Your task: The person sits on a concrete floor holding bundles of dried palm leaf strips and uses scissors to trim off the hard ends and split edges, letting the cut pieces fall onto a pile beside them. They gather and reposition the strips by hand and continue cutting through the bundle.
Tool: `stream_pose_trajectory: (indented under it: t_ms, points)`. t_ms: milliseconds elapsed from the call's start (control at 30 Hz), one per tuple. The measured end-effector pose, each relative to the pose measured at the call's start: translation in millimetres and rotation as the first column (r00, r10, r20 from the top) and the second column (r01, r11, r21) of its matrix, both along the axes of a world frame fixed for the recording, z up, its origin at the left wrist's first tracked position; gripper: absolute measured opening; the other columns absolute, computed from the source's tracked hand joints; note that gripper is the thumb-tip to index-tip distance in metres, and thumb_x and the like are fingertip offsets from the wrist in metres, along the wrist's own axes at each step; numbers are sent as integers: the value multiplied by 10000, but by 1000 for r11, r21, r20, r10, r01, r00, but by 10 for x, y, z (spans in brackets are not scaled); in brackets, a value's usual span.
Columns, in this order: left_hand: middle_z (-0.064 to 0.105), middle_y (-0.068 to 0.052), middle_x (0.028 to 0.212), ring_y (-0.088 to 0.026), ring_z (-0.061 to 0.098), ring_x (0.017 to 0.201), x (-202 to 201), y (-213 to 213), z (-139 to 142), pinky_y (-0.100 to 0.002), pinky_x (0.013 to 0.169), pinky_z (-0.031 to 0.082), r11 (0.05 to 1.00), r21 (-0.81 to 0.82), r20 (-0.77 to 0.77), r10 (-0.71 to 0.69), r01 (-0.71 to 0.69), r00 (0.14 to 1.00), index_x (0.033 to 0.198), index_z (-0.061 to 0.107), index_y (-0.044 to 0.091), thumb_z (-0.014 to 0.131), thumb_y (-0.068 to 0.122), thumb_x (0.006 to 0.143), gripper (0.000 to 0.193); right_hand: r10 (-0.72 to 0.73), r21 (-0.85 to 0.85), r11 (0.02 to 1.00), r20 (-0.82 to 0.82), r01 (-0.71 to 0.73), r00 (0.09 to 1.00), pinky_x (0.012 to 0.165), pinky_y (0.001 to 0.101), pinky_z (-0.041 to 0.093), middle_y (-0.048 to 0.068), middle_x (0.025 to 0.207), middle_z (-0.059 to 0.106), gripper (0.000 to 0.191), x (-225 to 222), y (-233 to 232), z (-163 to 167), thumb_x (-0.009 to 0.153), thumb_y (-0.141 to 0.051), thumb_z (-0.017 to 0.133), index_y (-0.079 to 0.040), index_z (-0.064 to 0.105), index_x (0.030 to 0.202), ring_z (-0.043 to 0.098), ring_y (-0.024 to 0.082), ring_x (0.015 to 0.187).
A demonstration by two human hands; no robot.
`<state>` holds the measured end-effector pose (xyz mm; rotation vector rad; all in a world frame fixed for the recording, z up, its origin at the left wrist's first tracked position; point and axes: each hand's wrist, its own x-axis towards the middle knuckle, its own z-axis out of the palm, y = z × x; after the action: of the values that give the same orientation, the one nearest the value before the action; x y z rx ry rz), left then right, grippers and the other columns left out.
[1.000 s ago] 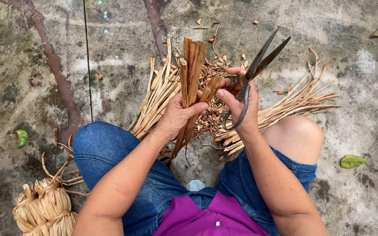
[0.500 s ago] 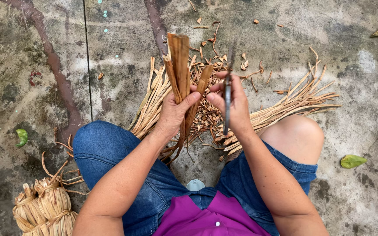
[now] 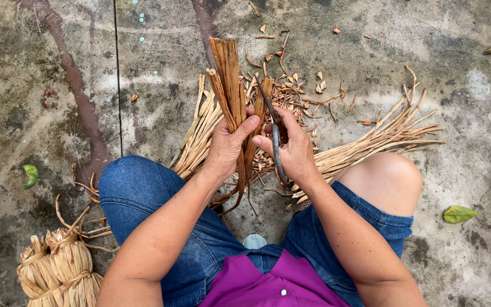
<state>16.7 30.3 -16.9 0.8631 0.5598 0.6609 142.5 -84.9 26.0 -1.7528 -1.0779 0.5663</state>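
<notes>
My left hand point(image 3: 228, 146) grips a bundle of brown dried leaf strips point(image 3: 227, 68) that stands upright over the ground between my knees. My right hand point(image 3: 294, 150) holds dark metal scissors point(image 3: 274, 128), their blades pointing up and lying against the right side of the bundle. Both hands touch at the thumbs. Under them lie piles of pale dried strips point(image 3: 370, 145) spread left and right on the concrete.
Small cut brown scraps point(image 3: 302, 85) litter the ground beyond the hands. Tied straw-coloured bundles point(image 3: 58, 270) sit at the lower left beside my left knee. Green leaves lie at the left point(image 3: 29, 175) and right point(image 3: 458, 214). The concrete is stained and damp.
The scissors were raised open to the right a second ago; they have since swung in and closed against the bundle. The bundle has shifted slightly left and more upright.
</notes>
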Motion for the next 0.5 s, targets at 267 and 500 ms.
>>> stream_pose_trajectory:
  t_ms: [267, 500]
  points:
    - [698, 0, 1032, -93, 632, 952, 33, -22, -40, -271, 836, 535, 1000, -2, 10, -9, 9, 1000, 1133, 689, 67, 761, 192, 964, 222, -57, 68, 996, -77, 62, 995, 660, 223, 479, -68, 809, 624, 547, -95, -5, 19, 880, -380, 840, -69, 654, 1291, 521, 46, 741]
    - [700, -4, 1047, -101, 638, 1010, 26, -8, -57, -282, 894, 540, 1000, 3, 27, -18, 17, 999, 1132, 685, 72, 749, 204, 967, 221, -57, 69, 994, -348, 87, 936, 540, 185, 421, -86, 735, 579, 433, -106, 30, -45, 870, -275, 840, -56, 703, 1217, 498, 7, 641]
